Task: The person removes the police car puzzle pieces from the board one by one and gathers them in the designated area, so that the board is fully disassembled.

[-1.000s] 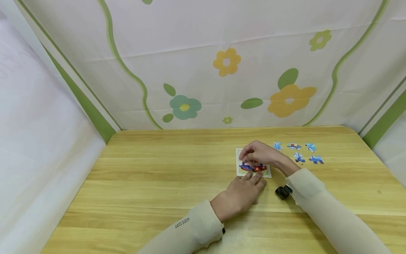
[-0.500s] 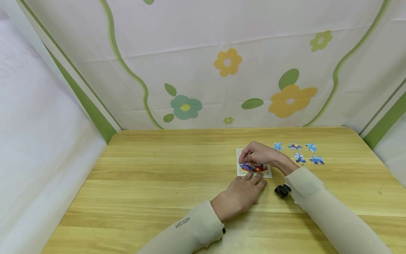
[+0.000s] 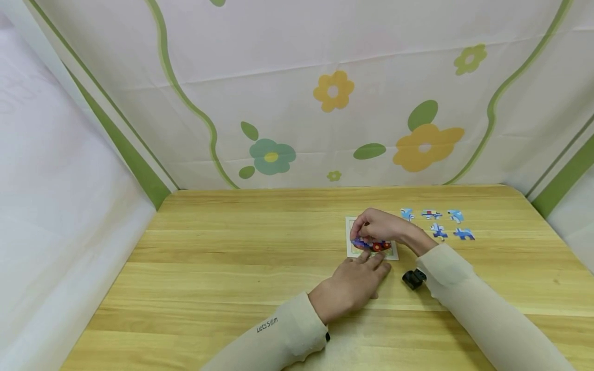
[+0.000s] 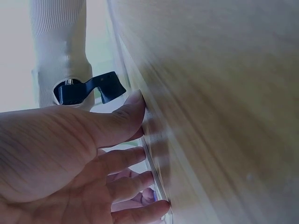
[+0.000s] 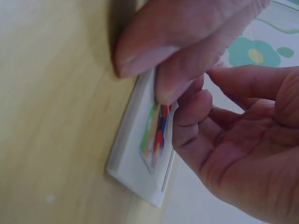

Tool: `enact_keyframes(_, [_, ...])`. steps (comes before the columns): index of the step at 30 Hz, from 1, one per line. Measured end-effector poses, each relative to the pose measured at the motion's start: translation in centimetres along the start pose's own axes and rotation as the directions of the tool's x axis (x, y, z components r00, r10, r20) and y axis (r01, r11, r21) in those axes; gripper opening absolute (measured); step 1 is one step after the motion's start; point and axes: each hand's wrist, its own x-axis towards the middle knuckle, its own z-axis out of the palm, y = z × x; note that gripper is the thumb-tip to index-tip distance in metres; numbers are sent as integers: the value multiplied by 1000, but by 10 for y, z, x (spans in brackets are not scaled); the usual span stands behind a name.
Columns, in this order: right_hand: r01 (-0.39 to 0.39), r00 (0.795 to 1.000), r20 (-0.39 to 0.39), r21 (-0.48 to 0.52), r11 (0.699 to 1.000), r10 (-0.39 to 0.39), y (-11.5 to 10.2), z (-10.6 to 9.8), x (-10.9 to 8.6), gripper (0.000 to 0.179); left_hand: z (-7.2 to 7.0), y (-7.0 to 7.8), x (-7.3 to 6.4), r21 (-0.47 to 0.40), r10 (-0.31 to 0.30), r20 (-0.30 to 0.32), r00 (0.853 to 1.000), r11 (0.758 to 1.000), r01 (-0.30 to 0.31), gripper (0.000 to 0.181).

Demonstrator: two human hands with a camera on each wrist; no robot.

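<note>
A white-bordered puzzle board (image 3: 349,251) lies on the table in the head view, its lower part filled with red, blue and purple picture pieces. Over its left side my right hand (image 3: 381,224) curls, fingertips pinching a purple-blue puzzle piece (image 3: 356,242) that the fingers partly hide. My left hand (image 3: 353,285) lies palm down, with straight fingertips on the board's near edge. In the right wrist view the left fingertips press the white border (image 5: 128,172) while the right hand (image 5: 238,135) bends close over the picture. The left wrist view shows the left fingers (image 4: 131,161) along the board's edge.
Several loose blue puzzle pieces (image 3: 438,231) lie in two rows right of the board, by the right forearm. A black wrist camera (image 3: 414,279) hangs from the right sleeve. A flowered curtain (image 3: 306,123) stands behind the table's back edge (image 3: 278,191).
The right fingertips have shifted slightly downward at the board's left side, with the purple-blue piece under them. The left hand has stayed in place on the near edge.
</note>
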Motion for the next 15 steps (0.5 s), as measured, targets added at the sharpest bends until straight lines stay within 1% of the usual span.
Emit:
enact_keyframes(6, [13,1000,9,9,1000,-13,-1,-1,-3,23,0,0,0,15,0,8,1000,1000,0,65])
enact_keyframes(12, [32,999,34,24,999,-33,0,-2,-2,19,0,0,0,5,-3,17,1000,1000,3,64])
enact_keyframes(15, [45,998,35,24,999,-45,1,-2,-1,18,1,0,1,2,-1,14,1000,1000,1,64])
